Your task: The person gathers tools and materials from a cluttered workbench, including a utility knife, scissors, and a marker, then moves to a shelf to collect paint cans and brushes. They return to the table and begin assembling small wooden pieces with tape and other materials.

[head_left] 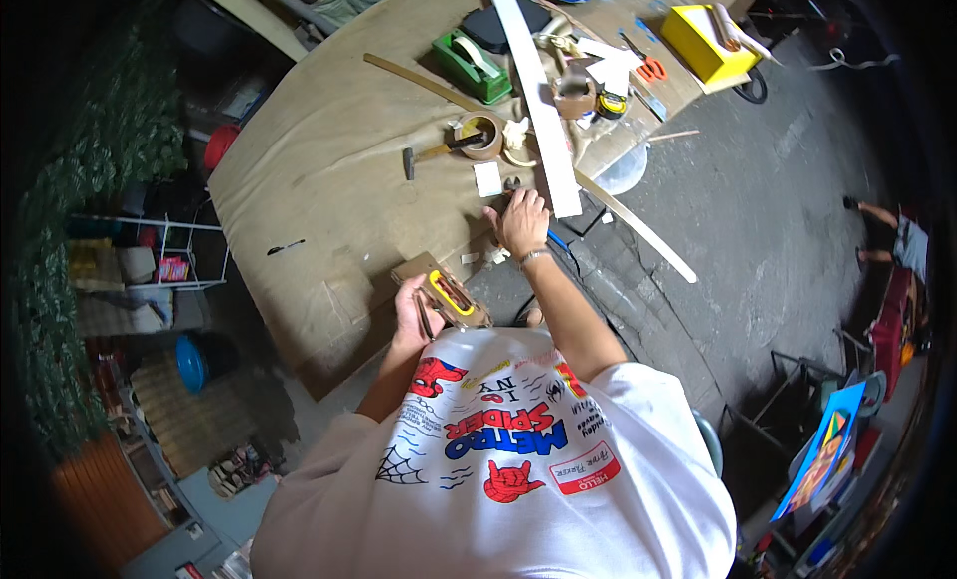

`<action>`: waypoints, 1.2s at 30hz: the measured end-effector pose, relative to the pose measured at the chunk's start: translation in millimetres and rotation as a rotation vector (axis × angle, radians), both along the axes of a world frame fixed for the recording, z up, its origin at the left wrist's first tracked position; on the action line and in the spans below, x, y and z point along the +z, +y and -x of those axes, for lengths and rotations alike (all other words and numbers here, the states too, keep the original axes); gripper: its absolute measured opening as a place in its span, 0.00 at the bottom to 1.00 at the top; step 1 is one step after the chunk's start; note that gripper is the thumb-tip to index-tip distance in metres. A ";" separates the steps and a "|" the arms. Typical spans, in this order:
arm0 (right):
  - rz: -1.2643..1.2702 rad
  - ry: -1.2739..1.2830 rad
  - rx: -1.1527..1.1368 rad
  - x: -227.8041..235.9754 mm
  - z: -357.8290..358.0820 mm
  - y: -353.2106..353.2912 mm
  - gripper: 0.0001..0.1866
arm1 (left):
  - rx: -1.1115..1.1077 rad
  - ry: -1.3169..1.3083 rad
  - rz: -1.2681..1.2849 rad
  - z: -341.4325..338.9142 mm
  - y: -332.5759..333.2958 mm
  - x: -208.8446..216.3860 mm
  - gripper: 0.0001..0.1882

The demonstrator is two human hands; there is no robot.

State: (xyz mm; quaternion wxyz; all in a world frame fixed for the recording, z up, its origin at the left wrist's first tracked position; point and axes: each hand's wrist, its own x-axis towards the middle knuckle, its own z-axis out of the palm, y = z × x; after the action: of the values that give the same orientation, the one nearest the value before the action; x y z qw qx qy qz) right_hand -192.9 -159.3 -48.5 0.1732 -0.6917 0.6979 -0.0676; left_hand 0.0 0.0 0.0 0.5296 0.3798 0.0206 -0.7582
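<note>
My left hand (411, 315) is closed round a brown metal hand tool with a yellow-rimmed oval opening, which looks like a staple gun (454, 292). It is held at the table's near edge, just in front of my shirt. My right hand (522, 225) reaches to the table edge, its fingers curled over a dark-jawed tool, seemingly pliers (511, 183). A blue handle (558, 242) shows beside the wrist, and my palm hides the middle. A long white strip (538, 101) ends right of my fingers. A small white square (486, 178) lies just beyond them.
On the cloth-covered table (309, 190) lie a hammer (439, 152), tape roll (478, 136), green tape dispenser (474, 69), orange scissors (652, 69), tape measure (611, 105) and pen (286, 247). A yellow box (706, 46) stands at far right. Another person (909, 255) is off right.
</note>
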 end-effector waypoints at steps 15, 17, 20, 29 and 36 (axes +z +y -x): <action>-0.458 -0.470 -0.162 -4.6 36.4 -100.1 0.38 | 0.173 0.115 0.048 6.2 -56.7 -34.4 0.24; -0.467 -0.745 -0.270 8.0 35.2 -102.9 0.30 | 0.175 0.072 0.071 -0.8 -77.1 -30.5 0.24; -0.327 -0.873 -0.102 43.8 14.2 -96.5 0.25 | 0.130 0.090 0.068 -16.3 -98.9 -43.3 0.24; 0.046 -0.284 0.549 108.5 -111.8 -84.8 0.21 | 0.086 0.255 0.283 -48.2 -119.9 -62.9 0.33; 0.252 0.442 0.749 -10.6 -112.7 -151.9 0.15 | 0.142 0.144 0.365 -79.0 -107.4 -59.6 0.32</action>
State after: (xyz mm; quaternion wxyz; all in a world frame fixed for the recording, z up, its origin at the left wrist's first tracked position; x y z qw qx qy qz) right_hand -80.1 -311.2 -59.1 -0.0528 -0.9100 0.4061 0.0647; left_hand 79.0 -107.4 -59.6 0.6390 0.2200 -0.0525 -0.7352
